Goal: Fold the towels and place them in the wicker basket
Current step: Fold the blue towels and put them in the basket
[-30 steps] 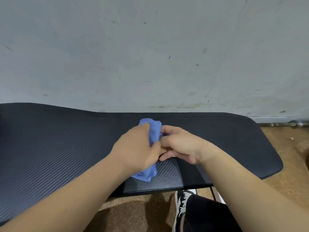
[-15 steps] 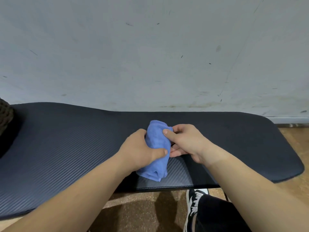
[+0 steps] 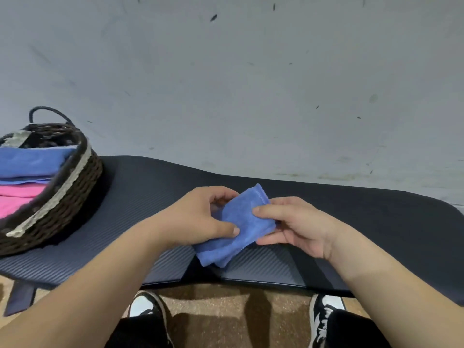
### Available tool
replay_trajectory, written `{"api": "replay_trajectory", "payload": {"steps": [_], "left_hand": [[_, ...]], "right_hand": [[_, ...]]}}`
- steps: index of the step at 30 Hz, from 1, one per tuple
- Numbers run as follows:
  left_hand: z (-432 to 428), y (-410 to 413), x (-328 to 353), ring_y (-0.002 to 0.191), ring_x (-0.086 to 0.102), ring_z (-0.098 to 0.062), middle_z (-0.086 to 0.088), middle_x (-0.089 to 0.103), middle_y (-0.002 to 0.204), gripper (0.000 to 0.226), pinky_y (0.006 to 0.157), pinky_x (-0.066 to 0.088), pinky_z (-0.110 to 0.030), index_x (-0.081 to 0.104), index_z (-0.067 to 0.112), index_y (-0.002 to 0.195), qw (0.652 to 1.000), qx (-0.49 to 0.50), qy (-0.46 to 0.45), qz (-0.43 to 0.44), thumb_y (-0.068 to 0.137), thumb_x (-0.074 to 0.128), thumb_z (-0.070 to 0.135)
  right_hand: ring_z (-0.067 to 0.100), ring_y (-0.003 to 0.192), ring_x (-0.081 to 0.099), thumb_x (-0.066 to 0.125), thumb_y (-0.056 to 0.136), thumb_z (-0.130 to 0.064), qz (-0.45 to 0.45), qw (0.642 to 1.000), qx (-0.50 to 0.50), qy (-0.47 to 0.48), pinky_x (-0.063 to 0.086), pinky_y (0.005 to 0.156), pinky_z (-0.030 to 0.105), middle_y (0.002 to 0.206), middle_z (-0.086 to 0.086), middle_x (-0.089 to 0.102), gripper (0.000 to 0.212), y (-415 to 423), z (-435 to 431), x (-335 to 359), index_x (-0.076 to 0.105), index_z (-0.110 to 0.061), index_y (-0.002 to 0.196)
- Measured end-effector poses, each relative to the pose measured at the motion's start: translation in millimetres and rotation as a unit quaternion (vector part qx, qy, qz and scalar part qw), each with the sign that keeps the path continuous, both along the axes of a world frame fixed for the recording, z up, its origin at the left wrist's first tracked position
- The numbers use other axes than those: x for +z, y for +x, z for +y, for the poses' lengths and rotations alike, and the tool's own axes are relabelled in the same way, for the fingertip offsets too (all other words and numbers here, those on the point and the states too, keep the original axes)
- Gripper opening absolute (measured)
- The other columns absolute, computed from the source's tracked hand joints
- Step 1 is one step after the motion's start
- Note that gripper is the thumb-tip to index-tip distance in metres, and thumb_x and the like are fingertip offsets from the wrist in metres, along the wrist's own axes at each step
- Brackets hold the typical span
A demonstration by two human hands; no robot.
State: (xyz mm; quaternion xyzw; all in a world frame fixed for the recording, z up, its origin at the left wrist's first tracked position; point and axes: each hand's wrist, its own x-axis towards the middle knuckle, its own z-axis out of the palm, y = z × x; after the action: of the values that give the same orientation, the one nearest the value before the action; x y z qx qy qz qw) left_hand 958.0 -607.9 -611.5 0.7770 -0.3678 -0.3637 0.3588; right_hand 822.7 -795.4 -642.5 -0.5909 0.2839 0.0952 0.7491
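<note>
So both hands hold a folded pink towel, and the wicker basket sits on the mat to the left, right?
No. The folded towel in the left hand and right hand is blue, not pink; the head view shows it. The wicker basket does sit on the mat to the left.

Centre frame: folded towel (image 3: 247,224), solid mid-blue, with a paler stitched hem along its upper edge.
Left edge: wicker basket (image 3: 75,187), dark brown weave, with one pale grey-beige band below the rim. Inside it a blue towel (image 3: 32,162); lower in the frame a pink towel (image 3: 17,199), bright.
Middle band: mat (image 3: 125,222), near-black navy with fine ribbed lines.
Upper frame: wall (image 3: 226,84), pale grey with dark flecks.
Bottom: floor (image 3: 226,305), speckled tan-brown; left shoe (image 3: 144,306) and right shoe (image 3: 324,310), black and white.
</note>
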Motion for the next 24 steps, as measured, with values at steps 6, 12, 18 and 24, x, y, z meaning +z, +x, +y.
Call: {"api": "replay_trajectory", "payload": {"steps": [6,12,18,24], "left_hand": [[55,6,9,0.103,0.059,-0.009,0.019,0.055,0.122,0.057,0.086,0.051,-0.031,0.047,0.032,0.135,0.963,0.039,0.004,-0.266,0.082,0.066,0.04],[121,50,23,0.11,0.061,-0.026,0.001,0.063,0.125,0.057,0.088,0.051,-0.044,0.052,0.022,0.14,0.852,0.077,0.051,-0.515,0.085,0.063,0.033],[185,116,49,0.091,0.058,-0.036,-0.009,0.063,0.102,0.044,0.068,0.047,-0.044,0.07,0.016,0.119,0.765,0.138,0.079,-0.624,0.076,0.062,0.023],[254,196,46,0.088,0.053,-0.037,-0.014,0.06,0.099,0.037,0.063,0.046,-0.045,0.073,0.013,0.107,0.732,0.137,0.14,-0.653,0.071,0.072,0.007]], "right_hand": [[0.028,0.092,0.078,0.073,0.092,-0.016,-0.008,0.988,-0.14,0.069,0.063,0.078,0.04,0.104,0.017,0.079,0.027,55,79,22,0.072,-0.003,0.115],[0.024,0.073,0.073,0.071,0.094,-0.032,-0.015,0.99,-0.102,0.095,0.054,0.051,0.029,0.092,0.01,0.078,0.027,127,153,59,0.074,-0.011,0.11],[0.018,0.061,0.053,0.055,0.095,-0.053,0.003,0.999,-0.045,0.006,0.04,0.049,0.027,0.076,0.002,0.062,0.037,189,220,78,0.071,-0.02,0.101],[0.024,0.076,0.066,0.043,0.104,-0.046,0.028,0.999,-0.016,0.007,0.051,0.062,0.033,0.094,0.01,0.069,0.043,214,255,80,0.067,-0.011,0.109]]}}
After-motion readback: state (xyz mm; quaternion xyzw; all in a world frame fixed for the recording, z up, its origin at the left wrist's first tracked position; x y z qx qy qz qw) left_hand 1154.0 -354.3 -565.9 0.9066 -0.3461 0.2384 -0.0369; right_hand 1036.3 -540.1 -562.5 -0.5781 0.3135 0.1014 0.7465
